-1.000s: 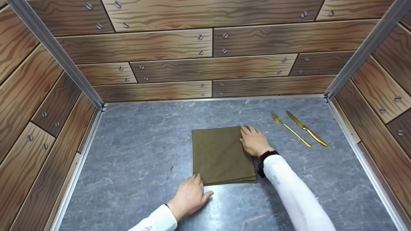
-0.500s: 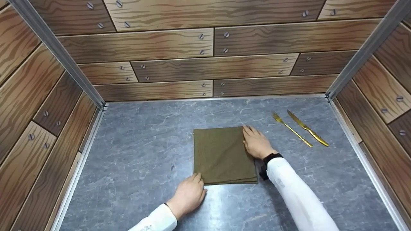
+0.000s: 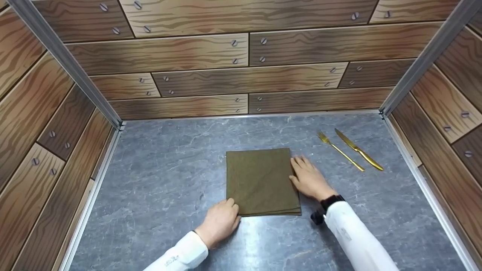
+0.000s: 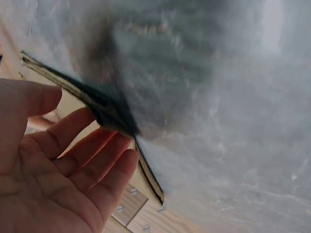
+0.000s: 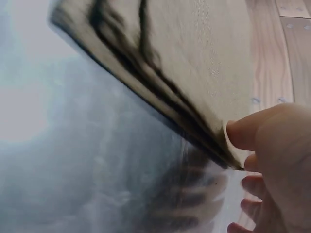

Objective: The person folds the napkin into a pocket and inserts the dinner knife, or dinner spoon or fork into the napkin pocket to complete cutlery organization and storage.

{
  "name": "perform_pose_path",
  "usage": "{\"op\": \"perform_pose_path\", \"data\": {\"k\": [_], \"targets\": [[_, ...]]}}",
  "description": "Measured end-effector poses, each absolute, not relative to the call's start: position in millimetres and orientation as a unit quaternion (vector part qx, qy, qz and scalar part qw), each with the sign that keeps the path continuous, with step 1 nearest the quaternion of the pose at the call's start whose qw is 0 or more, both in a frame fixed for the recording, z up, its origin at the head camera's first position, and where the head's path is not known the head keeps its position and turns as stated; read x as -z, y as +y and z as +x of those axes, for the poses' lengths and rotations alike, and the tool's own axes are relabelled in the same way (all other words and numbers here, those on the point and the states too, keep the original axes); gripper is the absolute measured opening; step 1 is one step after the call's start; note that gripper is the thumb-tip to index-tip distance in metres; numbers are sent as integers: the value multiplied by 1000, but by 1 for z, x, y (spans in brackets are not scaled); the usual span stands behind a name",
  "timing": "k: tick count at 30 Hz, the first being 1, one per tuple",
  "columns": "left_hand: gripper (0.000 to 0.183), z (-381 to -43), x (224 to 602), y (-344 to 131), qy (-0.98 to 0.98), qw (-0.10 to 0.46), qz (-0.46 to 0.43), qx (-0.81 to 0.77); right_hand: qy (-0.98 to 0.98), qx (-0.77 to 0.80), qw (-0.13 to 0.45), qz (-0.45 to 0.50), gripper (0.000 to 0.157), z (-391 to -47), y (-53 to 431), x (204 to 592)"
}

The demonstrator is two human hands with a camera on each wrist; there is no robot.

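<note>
Your olive-brown folded cloth lay flat on the grey marbled worktop, just right of centre and a little low in the head frame. Several layers showed along its bottom edge, at the lower right corner. Your left hand was at the cloth's lower left corner, its fingers bent over the edge. In the left wrist view the fingertips met the cloth at a small raised fold, and your thumb was apart from your index finger; you cannot tell from this whether that grip pinched the cloth or only touched it. Your right hand rested at the cloth's right edge, that grip apart, with the fingers extended towards the upper left of the frame. In the right wrist view your thumb overlapped the cloth's corner, while the other fingers were spread just beside it.

You wore a black band on your right wrist, and 2 white sleeves ran out of the bottom of the frame. At the right, past your right hand, 2 gold pieces lay slanted: a fork and, just beside it, a knife. A wood-patterned wall filled the top of the frame.
</note>
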State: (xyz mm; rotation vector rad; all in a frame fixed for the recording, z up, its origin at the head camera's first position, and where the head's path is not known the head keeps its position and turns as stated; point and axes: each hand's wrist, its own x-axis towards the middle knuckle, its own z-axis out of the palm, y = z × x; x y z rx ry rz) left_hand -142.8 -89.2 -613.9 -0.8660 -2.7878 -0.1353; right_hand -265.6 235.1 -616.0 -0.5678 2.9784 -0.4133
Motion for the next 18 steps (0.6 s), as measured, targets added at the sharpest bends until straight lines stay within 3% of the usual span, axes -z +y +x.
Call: {"op": "perform_pose_path", "data": {"k": [12, 18], "targets": [[26, -168, 595, -40, -951, 93, -295, -7, 962, 205, -5, -182, 48, -215, 249, 619], [23, -175, 604, 5, -934, 131, -333, 5, 961, 211, -40, -174, 41, -194, 257, 624]]}}
